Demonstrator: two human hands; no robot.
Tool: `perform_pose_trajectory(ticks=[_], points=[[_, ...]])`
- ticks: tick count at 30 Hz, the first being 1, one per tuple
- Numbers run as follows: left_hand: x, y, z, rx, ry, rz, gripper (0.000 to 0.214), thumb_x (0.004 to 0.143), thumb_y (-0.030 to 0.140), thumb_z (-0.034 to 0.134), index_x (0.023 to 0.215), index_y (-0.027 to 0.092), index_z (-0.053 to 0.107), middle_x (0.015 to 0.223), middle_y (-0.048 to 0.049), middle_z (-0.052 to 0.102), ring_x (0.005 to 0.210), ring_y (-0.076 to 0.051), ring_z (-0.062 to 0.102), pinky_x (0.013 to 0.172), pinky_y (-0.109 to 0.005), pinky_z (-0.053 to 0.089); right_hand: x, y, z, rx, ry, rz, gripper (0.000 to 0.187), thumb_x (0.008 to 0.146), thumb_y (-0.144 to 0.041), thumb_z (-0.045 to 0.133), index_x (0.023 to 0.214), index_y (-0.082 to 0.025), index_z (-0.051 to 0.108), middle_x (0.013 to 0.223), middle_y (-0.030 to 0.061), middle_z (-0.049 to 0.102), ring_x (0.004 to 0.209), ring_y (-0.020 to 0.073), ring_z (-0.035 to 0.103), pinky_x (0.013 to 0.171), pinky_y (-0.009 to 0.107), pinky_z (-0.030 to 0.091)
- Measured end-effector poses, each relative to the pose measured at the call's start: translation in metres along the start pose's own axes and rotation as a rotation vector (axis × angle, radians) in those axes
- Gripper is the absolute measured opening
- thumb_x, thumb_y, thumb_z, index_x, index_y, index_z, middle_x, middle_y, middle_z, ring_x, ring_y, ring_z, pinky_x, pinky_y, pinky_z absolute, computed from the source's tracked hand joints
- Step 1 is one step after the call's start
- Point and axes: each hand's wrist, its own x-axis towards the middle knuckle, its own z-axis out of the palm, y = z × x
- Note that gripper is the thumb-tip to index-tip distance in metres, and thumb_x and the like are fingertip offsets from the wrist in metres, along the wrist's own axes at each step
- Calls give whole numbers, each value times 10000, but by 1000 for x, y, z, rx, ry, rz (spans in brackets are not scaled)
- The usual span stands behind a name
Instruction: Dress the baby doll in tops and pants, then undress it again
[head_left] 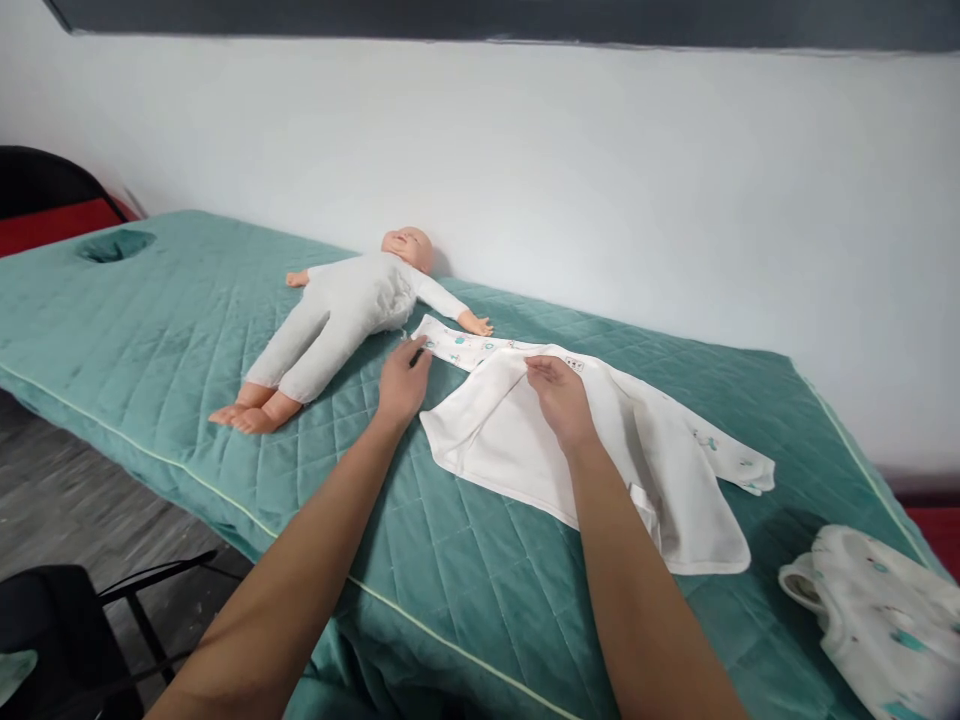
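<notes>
A white baby shirt (517, 430) with small printed figures on its sleeves lies spread and open on the green quilted cover (465, 560). My left hand (403, 380) is at the cuff of its left-hand sleeve, thumb and fingers closed on the edge. Close to the neckline, my right hand (561, 400) pinches the front flap of the shirt between thumb and fingertips. Beyond the left hand a baby doll (349, 290) in a white cloth body lies on its back, head toward the wall. One doll hand rests just beside the sleeve.
A folded white printed baby garment (892, 610) lies at the bed's right front corner. The wall (600, 180) runs along the far side. A round hole (116, 245) shows at the left end. At lower left stands a black chair (56, 630) on the grey floor (82, 480).
</notes>
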Motion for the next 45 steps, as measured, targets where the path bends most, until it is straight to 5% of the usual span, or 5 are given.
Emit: perform_pose_trajectory(ticks=[7,17,28,35,45], points=[[6,-12,0,-58,148,2,349,856,271,546,1146,152,700,1246,-127,683,1190,-252,623,1086,-393,462,-3,-26,-95,-358,186,-58,288,830,-323,591,1074,-219,701,1167,90,720,1123,283,644,1036,490,453],[3,-9,0,-43,131,-53,241,817,257,533,973,191,704,1029,-71,717,978,-233,659,953,-368,506,-41,8,-225,-1018,193,515,428,816,-426,609,1143,-161,685,1320,240,593,1255,457,522,973,616,453],[-1,0,-3,0,105,-113,214,791,222,525,909,204,704,929,-40,721,913,-219,654,895,-336,512,-44,25,-214,-925,483,219,253,868,-264,532,1046,-139,660,1279,266,566,1224,400,503,961,548,415],[-2,4,-4,14,97,-108,204,790,206,524,879,212,707,913,-35,730,915,-225,658,877,-334,504,-44,21,-141,-838,132,-177,444,909,-392,570,1289,-163,584,1343,148,616,1277,287,528,1092,436,415],[-3,4,-5,21,79,-97,195,782,203,521,846,218,704,891,-21,729,890,-219,654,864,-326,491,-55,8,-128,-1026,144,105,490,932,-110,338,1297,-201,652,1207,147,712,1128,314,645,936,451,503]])
